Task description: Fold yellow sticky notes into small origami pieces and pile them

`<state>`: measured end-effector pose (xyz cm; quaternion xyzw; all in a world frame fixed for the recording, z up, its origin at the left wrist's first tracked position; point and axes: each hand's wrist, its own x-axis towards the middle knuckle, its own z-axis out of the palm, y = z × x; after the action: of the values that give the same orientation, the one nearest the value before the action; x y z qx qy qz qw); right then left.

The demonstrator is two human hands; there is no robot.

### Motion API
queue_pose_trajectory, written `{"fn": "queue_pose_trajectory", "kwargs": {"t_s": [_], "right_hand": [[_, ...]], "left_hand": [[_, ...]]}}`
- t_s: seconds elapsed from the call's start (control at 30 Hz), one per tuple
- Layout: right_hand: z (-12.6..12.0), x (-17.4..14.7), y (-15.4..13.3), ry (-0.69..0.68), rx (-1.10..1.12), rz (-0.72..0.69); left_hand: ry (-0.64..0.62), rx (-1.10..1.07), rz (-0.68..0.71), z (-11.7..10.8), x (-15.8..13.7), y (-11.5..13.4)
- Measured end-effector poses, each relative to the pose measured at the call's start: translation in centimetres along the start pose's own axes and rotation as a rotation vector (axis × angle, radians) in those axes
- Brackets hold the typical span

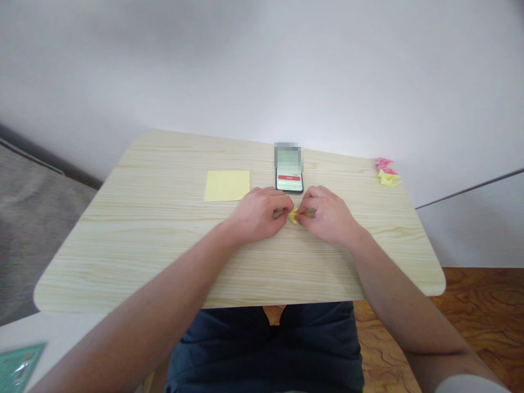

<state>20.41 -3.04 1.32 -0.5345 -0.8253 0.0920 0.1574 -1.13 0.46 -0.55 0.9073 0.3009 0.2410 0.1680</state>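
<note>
Between my fingertips is a small piece of folded yellow paper (293,216), held just above or on the table; its shape is mostly covered by my fingers. My left hand (264,213) pinches it from the left, thumb and index finger together. From the right, my right hand (325,213) pinches the same paper. Just beyond my hands lies a phone (289,178) with a lit screen, partly blurred out. A flat yellow paper sheet (227,185) rests left of the phone, beyond my left wrist.
At the table's far right edge sit a pink folded paper (384,164) and a yellow folded paper (388,178), touching or nearly so. The light wooden table (135,218) has a white wall (245,71) behind it. A green packet (20,365) lies low at the left.
</note>
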Motion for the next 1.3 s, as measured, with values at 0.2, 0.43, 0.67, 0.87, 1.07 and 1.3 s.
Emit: {"fn": "queue_pose_trajectory", "kwargs": {"t_s": [0.2, 0.43, 0.67, 0.87, 1.07, 1.3], "right_hand": [[0.1, -0.1, -0.1, -0.009, -0.003, -0.014], [-0.1, 0.1, 0.5, 0.023, 0.267, 0.052], [0.9, 0.4, 1.3, 0.115, 0.553, 0.267], [0.8, 0.6, 1.4, 0.041, 0.48, 0.28], [0.8, 0.6, 1.5, 0.041, 0.521, 0.287], [0.5, 0.4, 1.1, 0.06, 0.555, 0.27]], "left_hand": [[-0.033, 0.002, 0.012, 0.0, 0.0, 0.1], [-0.011, 0.059, 0.031, 0.1, 0.0, -0.1], [0.013, 0.127, 0.068, -0.2, -0.1, 0.3], [0.06, 0.174, 0.1, -0.1, -0.1, 0.3], [0.12, 0.163, 0.102, -0.1, -0.2, 0.3], [0.116, 0.026, 0.08, 0.2, -0.3, 0.5]]}}
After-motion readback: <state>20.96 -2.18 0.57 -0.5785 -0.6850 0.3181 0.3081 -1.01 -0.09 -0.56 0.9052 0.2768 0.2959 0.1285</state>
